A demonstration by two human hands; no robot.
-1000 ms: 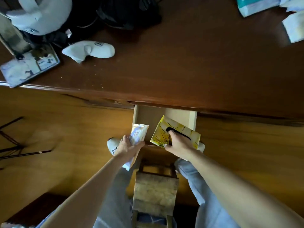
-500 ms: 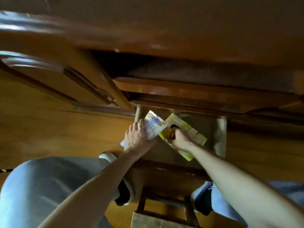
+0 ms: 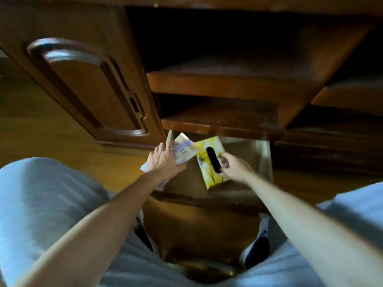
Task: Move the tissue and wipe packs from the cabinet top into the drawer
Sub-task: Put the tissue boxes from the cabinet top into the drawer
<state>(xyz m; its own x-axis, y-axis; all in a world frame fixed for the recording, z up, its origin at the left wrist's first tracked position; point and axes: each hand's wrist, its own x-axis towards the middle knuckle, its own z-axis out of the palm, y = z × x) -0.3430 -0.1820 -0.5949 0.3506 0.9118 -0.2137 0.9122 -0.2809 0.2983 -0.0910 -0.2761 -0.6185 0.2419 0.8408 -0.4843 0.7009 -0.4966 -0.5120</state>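
Head view: fingers of the left hand (image 3: 163,162) curl around a pale wipe pack (image 3: 184,151), angled over the open drawer's (image 3: 261,160) left wall, apparently to slot it in. Beside it, the right hand (image 3: 234,167) pinches a yellow tissue box (image 3: 213,162) at its edge, lowering it flat inside the drawer under the cabinet shelves (image 3: 217,119).

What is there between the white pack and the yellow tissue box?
Nothing in the head view: the white pack in the left hand meets the yellow tissue box corner to edge, over the open drawer.
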